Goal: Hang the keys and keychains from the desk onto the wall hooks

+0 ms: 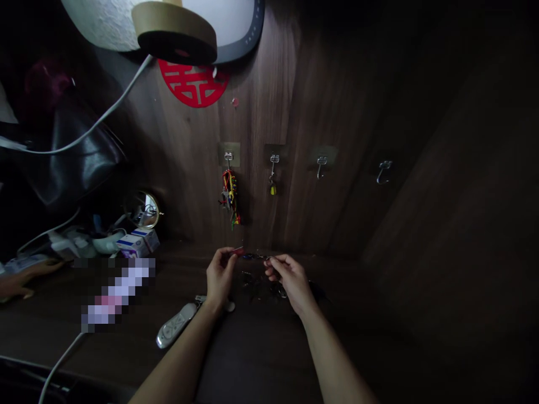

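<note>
My left hand (221,275) is closed in a pinch on a small red piece (238,251) at one end of a keychain. The keychain (254,257), a thin dark and bluish strand with shiny bits, stretches across to my right hand (290,280). The right thumb and fingers pinch its other end, and the exact part held there is too dark to tell. Below the strand, a dark cluster of small metal things (275,290), perhaps keys, lies on the surface. A silver-white remote key fob (177,325) rests beside my left forearm.
On the wooden wall hang several metal hooks (321,167). One bears a colourful braided cord bunch (229,193), another a small yellow tag (273,189). At left stand small boxes (137,242), a round mirror (145,209) and a white cable (95,126). A lamp (177,33) overhangs above.
</note>
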